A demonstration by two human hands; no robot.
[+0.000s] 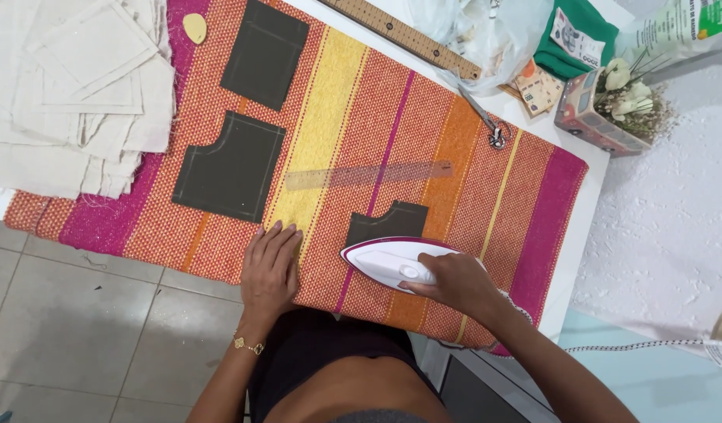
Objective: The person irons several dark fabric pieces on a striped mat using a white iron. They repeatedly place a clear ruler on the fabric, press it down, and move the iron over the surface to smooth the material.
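I see my right hand (455, 283) closed on the white iron (388, 263), pressing the dark pocket piece (388, 222) at lower centre, my left hand (270, 266) flat and empty on the striped cloth (471, 157), while two dark pieces (229, 168) at upper left lie apart from the iron, I judge not pressed yet

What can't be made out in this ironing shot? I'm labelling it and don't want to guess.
- Head view: most of the dark fabric piece lies hidden under the iron.
- The iron's handle is covered by the right hand.
- The stack of pale cloth is cut off by the left and top edges.
- Print on the packages is too small to tell.
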